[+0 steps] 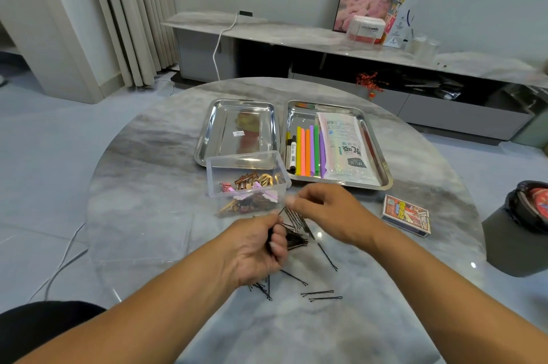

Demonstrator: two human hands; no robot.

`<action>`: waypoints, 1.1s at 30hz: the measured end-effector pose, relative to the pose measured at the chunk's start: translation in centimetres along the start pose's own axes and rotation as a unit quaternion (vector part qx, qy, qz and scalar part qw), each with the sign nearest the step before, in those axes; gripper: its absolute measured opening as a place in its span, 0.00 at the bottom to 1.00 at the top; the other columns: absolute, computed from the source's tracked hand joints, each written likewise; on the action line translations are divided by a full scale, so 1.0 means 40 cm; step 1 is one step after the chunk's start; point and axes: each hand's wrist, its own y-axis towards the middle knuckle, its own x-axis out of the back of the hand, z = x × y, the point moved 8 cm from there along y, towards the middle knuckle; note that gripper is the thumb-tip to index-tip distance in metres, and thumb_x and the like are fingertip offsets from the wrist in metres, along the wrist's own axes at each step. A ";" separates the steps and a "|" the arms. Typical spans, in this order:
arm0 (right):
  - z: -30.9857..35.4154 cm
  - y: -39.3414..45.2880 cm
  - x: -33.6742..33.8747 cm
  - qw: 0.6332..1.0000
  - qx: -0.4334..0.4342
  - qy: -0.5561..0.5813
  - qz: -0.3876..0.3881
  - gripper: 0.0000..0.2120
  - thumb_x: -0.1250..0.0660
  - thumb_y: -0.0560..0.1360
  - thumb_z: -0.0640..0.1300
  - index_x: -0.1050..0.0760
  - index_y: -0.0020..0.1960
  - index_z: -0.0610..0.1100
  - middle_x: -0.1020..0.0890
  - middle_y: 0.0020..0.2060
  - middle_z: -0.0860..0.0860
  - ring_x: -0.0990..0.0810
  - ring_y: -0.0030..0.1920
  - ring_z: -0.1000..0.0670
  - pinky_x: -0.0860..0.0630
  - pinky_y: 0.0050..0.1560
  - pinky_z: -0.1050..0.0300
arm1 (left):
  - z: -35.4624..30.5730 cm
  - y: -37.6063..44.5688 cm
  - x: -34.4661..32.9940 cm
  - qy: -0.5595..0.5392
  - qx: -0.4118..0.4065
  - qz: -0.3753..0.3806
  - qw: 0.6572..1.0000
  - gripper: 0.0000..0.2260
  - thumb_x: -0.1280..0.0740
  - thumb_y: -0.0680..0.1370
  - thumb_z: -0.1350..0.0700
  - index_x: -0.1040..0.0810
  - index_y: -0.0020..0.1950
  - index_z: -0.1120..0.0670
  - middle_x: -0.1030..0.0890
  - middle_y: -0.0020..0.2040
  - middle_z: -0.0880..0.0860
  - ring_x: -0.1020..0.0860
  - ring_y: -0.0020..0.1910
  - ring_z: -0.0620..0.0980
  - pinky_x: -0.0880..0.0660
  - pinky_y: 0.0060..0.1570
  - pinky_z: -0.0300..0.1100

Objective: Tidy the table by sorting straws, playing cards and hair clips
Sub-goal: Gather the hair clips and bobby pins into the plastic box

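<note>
The left hand (261, 248) is gripping a bundle of bobby pins (292, 237); the right hand (323, 212) is pinching more, nearer the clear box (247, 177) just beyond.

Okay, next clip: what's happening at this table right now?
A person is gathering black bobby pins. The left hand grips a bunch of bobby pins, while the right hand pinches some near the clear plastic box of hair clips. More loose bobby pins lie on the marble table. Colored straws already sit in the right steel tray; the left steel tray and the card box wait untouched.
</note>
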 end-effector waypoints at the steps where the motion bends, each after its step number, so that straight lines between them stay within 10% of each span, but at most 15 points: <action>1: -0.021 0.007 0.003 0.999 -0.020 -0.039 0.004 0.11 0.28 0.73 0.56 0.20 0.48 0.50 0.18 0.42 0.54 0.22 0.42 0.56 0.23 0.48 0.56 | -0.010 0.004 0.015 -0.001 -0.005 -0.019 1.000 0.12 0.40 0.83 0.52 0.29 0.41 0.54 0.32 0.26 0.49 0.36 0.20 0.42 0.39 0.17 0.30; 8: -0.014 0.025 -0.137 0.928 0.098 -0.334 0.133 0.38 0.25 0.66 0.62 0.33 0.72 0.56 0.27 0.65 0.55 0.32 0.63 0.50 0.31 0.64 0.51 | -0.052 -0.001 0.056 -0.014 -0.032 -0.061 0.998 0.17 0.40 0.81 0.44 0.32 0.38 0.53 0.36 0.24 0.48 0.38 0.18 0.42 0.42 0.17 0.29; 17: -0.043 0.046 -0.115 0.952 0.005 -0.284 0.115 0.11 0.25 0.71 0.49 0.24 0.50 0.52 0.22 0.46 0.53 0.24 0.47 0.51 0.25 0.46 0.56 | -0.046 0.008 0.057 -0.028 -0.042 -0.070 0.996 0.17 0.37 0.80 0.43 0.27 0.46 0.57 0.26 0.31 0.54 0.27 0.27 0.48 0.25 0.24 0.37; 33: -0.046 0.011 0.008 0.979 -0.150 -0.137 -0.002 0.03 0.28 0.71 0.39 0.17 0.44 0.45 0.16 0.39 0.50 0.17 0.40 0.52 0.18 0.45 0.56 | -0.033 0.005 0.019 -0.032 -0.063 -0.061 0.996 0.18 0.39 0.81 0.44 0.26 0.52 0.60 0.21 0.43 0.61 0.20 0.46 0.57 0.21 0.44 0.50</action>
